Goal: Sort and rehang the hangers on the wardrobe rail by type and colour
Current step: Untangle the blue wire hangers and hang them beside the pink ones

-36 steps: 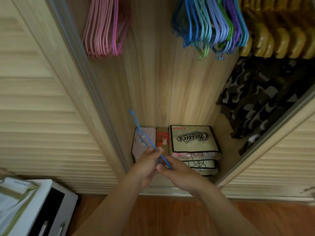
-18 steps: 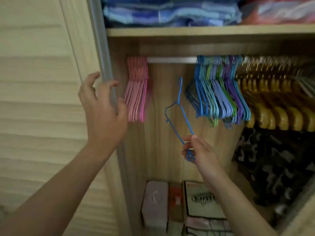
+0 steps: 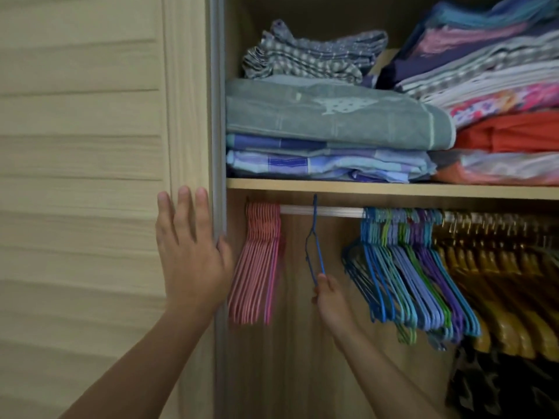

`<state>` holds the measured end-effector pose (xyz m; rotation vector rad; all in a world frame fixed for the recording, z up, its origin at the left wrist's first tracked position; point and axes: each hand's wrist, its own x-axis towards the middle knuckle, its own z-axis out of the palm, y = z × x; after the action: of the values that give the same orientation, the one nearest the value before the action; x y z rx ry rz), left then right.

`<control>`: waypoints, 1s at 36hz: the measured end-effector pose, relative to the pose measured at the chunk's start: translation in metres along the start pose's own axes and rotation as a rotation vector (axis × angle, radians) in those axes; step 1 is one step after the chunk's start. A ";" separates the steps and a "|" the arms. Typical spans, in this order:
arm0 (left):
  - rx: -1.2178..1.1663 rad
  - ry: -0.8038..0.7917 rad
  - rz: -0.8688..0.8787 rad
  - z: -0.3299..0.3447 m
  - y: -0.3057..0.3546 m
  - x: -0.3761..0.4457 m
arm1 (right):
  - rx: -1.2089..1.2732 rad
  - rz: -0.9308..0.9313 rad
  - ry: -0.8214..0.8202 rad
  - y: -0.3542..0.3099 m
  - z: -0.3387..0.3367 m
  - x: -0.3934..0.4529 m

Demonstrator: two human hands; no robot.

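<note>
Pink wire hangers (image 3: 260, 261) bunched at left, single blue wire hanger (image 3: 314, 243), mixed blue, green and purple hangers (image 3: 405, 267), yellow wooden hangers (image 3: 502, 285) right, grey-green folded towel (image 3: 326, 116), orange folded cloth (image 3: 511, 131), pale louvred door (image 3: 81, 146)

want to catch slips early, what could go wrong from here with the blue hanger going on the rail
The blue hanger is pinched only at its bottom by the right hand, so it could twist or drop before its hook seats on the rail. It sits in the gap, apart from the blue and purple bunch; left there, it stays unsorted.
</note>
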<state>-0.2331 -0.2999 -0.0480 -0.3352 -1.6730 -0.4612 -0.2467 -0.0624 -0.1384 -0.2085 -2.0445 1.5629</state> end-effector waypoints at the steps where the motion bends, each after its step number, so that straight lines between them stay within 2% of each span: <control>1: -0.001 0.005 0.005 0.001 0.000 -0.002 | -0.016 0.003 -0.019 0.002 0.002 -0.001; 6: 0.007 0.030 0.030 0.003 -0.001 -0.002 | -0.151 -0.031 -0.102 0.019 0.026 -0.006; 16: 0.017 0.055 0.025 0.006 0.000 -0.003 | -0.172 -0.107 -0.207 0.026 0.079 0.001; 22: 0.009 0.047 0.018 0.005 -0.001 -0.003 | -0.273 -0.043 -0.238 0.017 0.075 -0.011; 25: 0.011 0.043 0.020 0.005 -0.001 -0.003 | -0.214 -0.122 -0.287 0.004 0.056 -0.032; 27: 0.020 0.047 0.021 0.005 -0.001 -0.004 | -0.283 -0.196 -0.286 -0.016 0.032 -0.056; 29: 0.042 0.045 0.015 0.006 0.001 -0.006 | -0.513 -0.301 -0.231 -0.020 0.001 -0.069; 32: 0.091 0.051 -0.003 0.010 0.005 -0.011 | -0.916 -0.538 0.024 -0.018 -0.041 -0.066; 36: 0.091 0.049 -0.001 0.011 0.004 -0.012 | -1.249 -0.524 0.252 -0.020 -0.092 -0.044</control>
<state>-0.2387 -0.2905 -0.0607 -0.2539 -1.6410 -0.3898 -0.1592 -0.0108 -0.1184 -0.2600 -2.3030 -0.1652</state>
